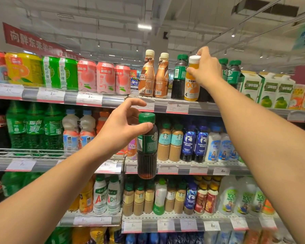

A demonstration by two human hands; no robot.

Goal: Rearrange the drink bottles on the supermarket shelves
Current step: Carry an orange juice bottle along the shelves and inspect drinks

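My left hand (121,127) holds a dark Starbucks coffee bottle (147,152) with a green cap by its neck, upright, out in front of the middle shelf. Up on the top shelf (176,107), my right hand (205,71) grips an orange juice bottle (192,81) with a white cap near its top. That bottle stands among dark green-capped coffee bottles (179,76), one on its left and others (233,73) partly hidden behind my right hand.
Two brown Nescafe bottles (153,76) stand left of the coffee bottles; cans (88,76) fill the top shelf's left side and white-green cartons (268,88) its right. The middle and lower shelves hold Starbucks latte bottles (170,141), blue coffee bottles (195,143), Sprite and several other drinks.
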